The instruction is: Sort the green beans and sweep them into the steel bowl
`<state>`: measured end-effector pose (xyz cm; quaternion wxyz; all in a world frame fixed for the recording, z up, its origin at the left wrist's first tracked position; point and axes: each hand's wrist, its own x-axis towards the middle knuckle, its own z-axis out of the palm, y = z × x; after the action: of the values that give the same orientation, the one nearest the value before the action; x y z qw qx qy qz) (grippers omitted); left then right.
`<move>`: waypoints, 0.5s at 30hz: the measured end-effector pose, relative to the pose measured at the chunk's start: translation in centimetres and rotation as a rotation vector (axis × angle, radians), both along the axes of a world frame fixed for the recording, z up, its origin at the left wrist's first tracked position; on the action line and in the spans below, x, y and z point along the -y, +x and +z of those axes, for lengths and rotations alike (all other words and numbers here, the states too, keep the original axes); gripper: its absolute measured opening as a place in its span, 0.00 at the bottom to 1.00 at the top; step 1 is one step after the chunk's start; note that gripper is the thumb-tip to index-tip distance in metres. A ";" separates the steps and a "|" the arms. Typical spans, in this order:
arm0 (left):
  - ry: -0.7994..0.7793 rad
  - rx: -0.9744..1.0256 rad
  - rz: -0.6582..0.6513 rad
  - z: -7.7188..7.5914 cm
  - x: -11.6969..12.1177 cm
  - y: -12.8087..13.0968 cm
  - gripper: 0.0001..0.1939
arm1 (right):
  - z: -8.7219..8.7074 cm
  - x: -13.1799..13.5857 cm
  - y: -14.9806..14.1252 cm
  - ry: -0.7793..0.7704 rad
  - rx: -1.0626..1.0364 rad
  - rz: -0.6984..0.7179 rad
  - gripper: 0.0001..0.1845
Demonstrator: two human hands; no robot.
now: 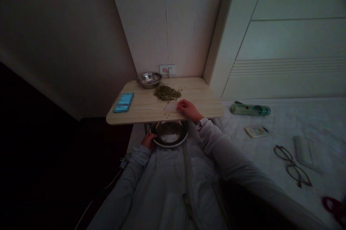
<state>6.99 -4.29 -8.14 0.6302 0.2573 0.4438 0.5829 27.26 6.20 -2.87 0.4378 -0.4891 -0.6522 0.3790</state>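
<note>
My left hand (149,140) grips the rim of a steel bowl (170,133) held just under the front edge of a small wooden table (143,109). My right hand (187,109) rests on the tabletop near that edge, fingers curled onto a thin pale card or sheet (170,106). A few loose beans lie beside it. A pile of small green beans (166,92) sits at the middle of the table. A second steel bowl (149,79) stands at the back of the table.
A blue blurred flat object (123,102) lies on the table's left. A wall socket (167,69) is behind the table. On the white bed to the right lie a green bottle (250,109), a remote (258,131), glasses (292,165) and a pale case (304,150).
</note>
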 end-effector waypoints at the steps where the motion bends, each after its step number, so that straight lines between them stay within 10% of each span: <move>1: -0.028 0.011 0.008 0.0 -0.1 0.0 0.24 | 0.0 0.0 0.0 -0.005 -0.027 -0.006 0.06; 15: -0.117 0.012 0.025 1.4 0.8 0.4 0.27 | 1.1 1.1 0.2 -0.022 0.070 -0.063 0.03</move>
<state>7.34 -5.13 -6.72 0.6395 0.2109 0.4767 0.5651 27.47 5.09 -1.79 0.4210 -0.5272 -0.6472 0.3549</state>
